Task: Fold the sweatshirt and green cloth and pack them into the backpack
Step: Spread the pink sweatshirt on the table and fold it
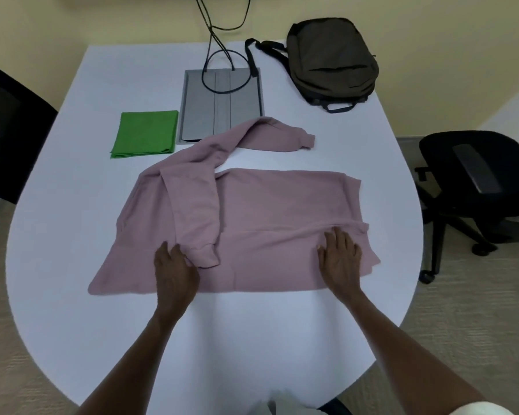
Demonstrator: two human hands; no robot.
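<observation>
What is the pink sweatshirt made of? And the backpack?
The sweatshirt looks like soft, matte fleecy knit: it drapes and wrinkles, with ribbed cuffs. The backpack seems a smooth woven fabric, maybe nylon or polyester: dark, slightly slack, with creased panels.

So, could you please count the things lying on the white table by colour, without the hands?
Pink: 1, the sweatshirt
Green: 1, the folded green cloth
Dark: 1, the backpack
Grey: 1, the flat panel with black cables
Total: 4
</observation>
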